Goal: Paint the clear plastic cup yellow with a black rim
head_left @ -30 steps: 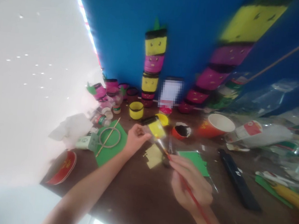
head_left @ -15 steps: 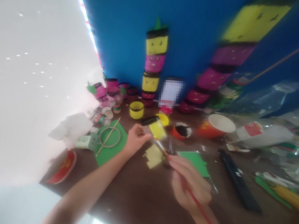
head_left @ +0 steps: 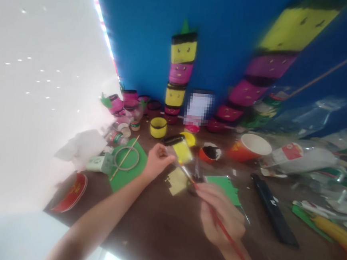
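My left hand (head_left: 159,160) is closed on the near edge of a clear plastic piece, painted yellow (head_left: 182,151) in its middle and black at its far end. My right hand (head_left: 222,212) grips a paintbrush (head_left: 197,184) with a long red handle. The brush tip reaches the unpainted near part of the plastic piece, close to my left fingertips; blur hides whether they touch. Under the plastic lies a torn pale-yellow paper (head_left: 176,182). Just behind it is a yellow paint pot (head_left: 189,139), with a cut red cup of black paint (head_left: 210,152) to the right.
Scissors (head_left: 197,168) and green paper (head_left: 224,187) lie beside my right hand. A black flat case (head_left: 273,212), a paper cup (head_left: 252,147) and clear bottles are farther right. Green paper with a ring (head_left: 127,158) is at left. Painted stacks (head_left: 181,73) line the blue wall.
The brush tip has come off the yellow area and moved down and left toward my left fingertips. My left hand keeps its hold; the view has shifted slightly.
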Demonstrator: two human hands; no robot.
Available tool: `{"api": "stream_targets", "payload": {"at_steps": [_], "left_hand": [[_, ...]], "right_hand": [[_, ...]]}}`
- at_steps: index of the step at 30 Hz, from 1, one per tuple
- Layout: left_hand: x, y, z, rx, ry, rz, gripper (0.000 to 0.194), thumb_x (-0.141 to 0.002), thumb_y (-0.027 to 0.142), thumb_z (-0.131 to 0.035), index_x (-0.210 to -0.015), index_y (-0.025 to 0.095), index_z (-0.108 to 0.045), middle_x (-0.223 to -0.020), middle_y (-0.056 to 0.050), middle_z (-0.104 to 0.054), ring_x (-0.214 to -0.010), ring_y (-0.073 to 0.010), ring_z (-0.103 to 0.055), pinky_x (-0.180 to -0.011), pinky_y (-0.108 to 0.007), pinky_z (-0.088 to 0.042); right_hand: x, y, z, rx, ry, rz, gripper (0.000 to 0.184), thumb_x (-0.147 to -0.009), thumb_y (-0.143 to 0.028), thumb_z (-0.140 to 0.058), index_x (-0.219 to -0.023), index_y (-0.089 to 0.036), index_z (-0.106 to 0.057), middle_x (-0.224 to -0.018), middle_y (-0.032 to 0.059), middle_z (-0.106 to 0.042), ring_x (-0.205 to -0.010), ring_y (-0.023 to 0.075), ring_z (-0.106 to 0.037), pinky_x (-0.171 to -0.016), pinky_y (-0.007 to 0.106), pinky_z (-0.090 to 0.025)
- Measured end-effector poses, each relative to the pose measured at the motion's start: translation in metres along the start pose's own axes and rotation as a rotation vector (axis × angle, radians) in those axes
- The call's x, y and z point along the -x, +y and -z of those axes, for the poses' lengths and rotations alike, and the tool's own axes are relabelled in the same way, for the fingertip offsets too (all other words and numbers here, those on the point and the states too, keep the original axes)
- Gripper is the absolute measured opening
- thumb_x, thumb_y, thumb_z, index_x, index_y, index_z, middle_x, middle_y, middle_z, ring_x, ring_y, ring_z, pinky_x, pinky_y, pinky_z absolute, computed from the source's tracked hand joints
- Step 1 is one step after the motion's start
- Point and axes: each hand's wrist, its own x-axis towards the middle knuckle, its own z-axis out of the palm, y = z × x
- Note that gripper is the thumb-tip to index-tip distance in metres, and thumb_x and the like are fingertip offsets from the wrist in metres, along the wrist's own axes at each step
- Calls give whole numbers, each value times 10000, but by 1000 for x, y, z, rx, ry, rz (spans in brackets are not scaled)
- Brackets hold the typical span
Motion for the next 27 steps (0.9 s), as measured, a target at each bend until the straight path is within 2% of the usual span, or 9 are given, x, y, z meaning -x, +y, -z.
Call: {"api": "stream_targets", "payload": {"at_steps": [5,12,27], "left_hand": [[0,0,0,-19,8,-1,330,-532,258,-727,-681,189,-440,-616,55,-519,-616,-75,-511,-600,-201,-418],[1,3,0,-28,17,8,319,-528,235,-720,-664,194,-434,-582,73,-498,-584,-65,-498,-569,-186,-407],[1,2,0,-15,4,2,324,-532,244,-723,-679,191,-439,-619,56,-533,-623,-79,-531,-593,-198,-422]], "right_hand": [[-3,-2,0,22,-1,-2,319,-707,4,-501,-967,-148,-605,-895,96,-646,-870,207,-630,-772,400,-531],[-3,-1,1,-9,14,-5,278,-716,-16,-493,-921,-159,-615,-859,90,-642,-849,215,-626,-718,407,-532],[-3,-2,1,-6,-27,7,281,-723,-29,-498,-943,-164,-610,-873,91,-644,-858,212,-628,-721,405,-539]]}}
